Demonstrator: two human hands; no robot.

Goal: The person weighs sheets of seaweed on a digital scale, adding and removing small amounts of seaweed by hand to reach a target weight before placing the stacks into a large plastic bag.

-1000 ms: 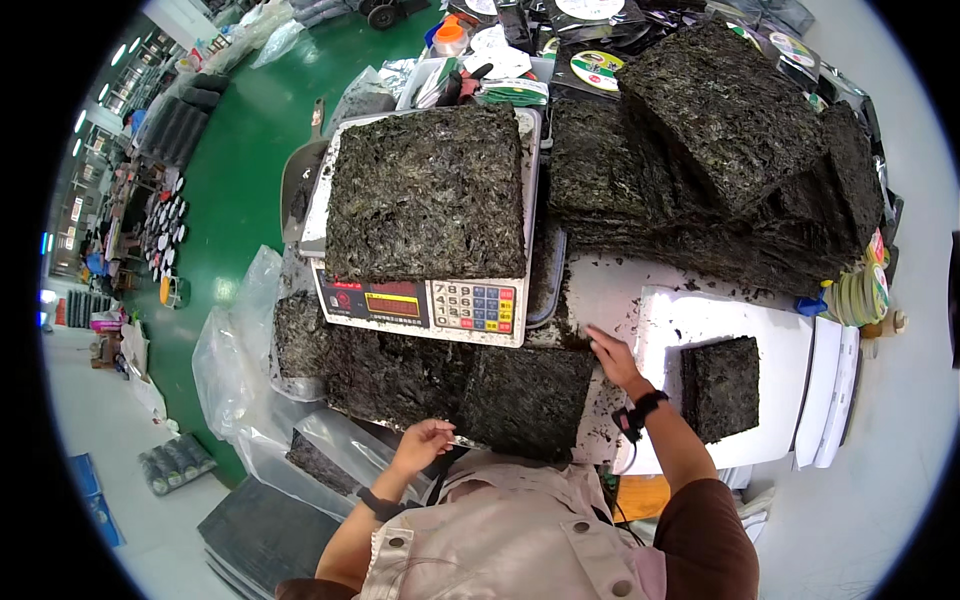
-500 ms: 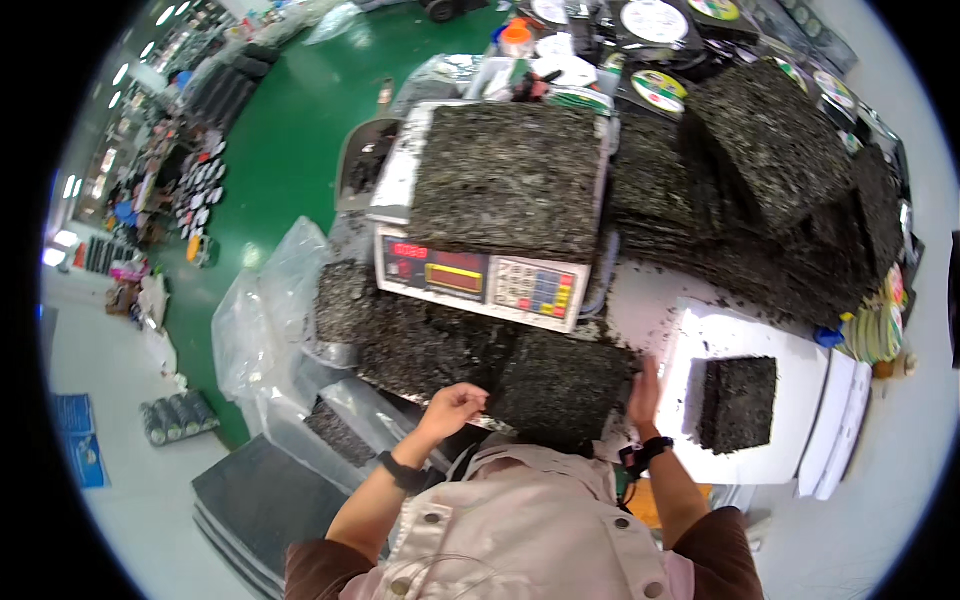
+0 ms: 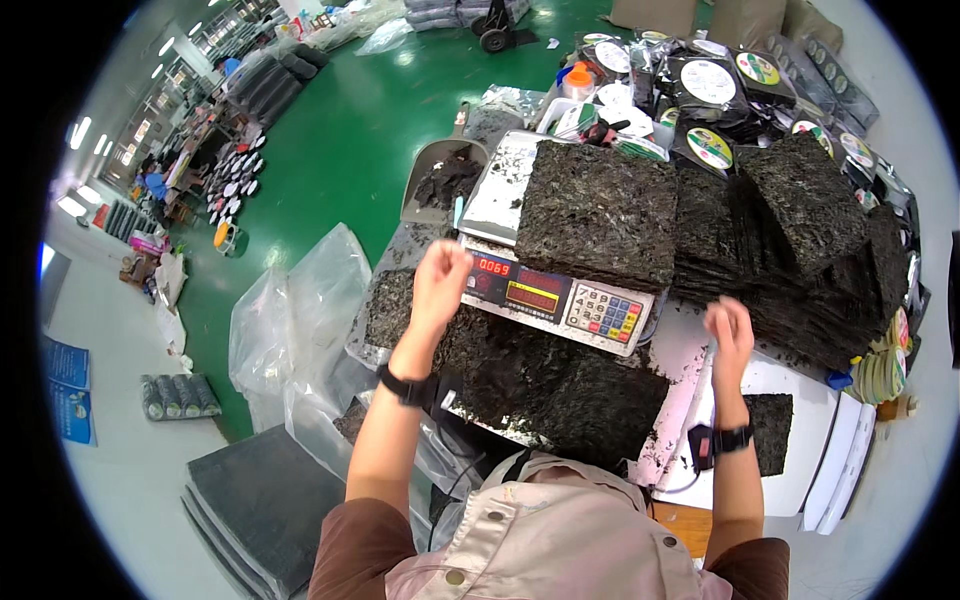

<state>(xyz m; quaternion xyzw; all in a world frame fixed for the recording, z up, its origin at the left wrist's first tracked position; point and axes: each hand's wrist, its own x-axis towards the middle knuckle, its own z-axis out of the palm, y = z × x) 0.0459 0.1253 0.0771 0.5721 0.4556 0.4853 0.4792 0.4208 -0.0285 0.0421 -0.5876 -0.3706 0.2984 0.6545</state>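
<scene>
My left hand (image 3: 440,280) is raised by the front left corner of a digital scale (image 3: 553,318); its fingers curl in, with nothing visible in them. My right hand (image 3: 730,328) hovers right of the scale, fingers loosely bent and apart, holding nothing. A thick stack of dark dried seaweed sheets (image 3: 600,212) lies on the scale's pan, over its right part. Between the scale and my apron, more seaweed sheets (image 3: 605,408) lie on the table. Partly behind my right forearm, a smaller seaweed pile (image 3: 773,432) rests on a white board (image 3: 808,455).
Tall seaweed stacks (image 3: 805,205) lean at the right, with round-labelled dark packages (image 3: 708,85) behind. A dustpan (image 3: 425,180) holding dark scraps stands left of the scale. Clear plastic bags (image 3: 300,305) hang at the table's left, near dark flat slabs (image 3: 265,500). Green floor lies beyond.
Both hands have come off the front seaweed sheets and risen forward, the left toward the scale's corner, the right beside the scale. The whole view has shifted.
</scene>
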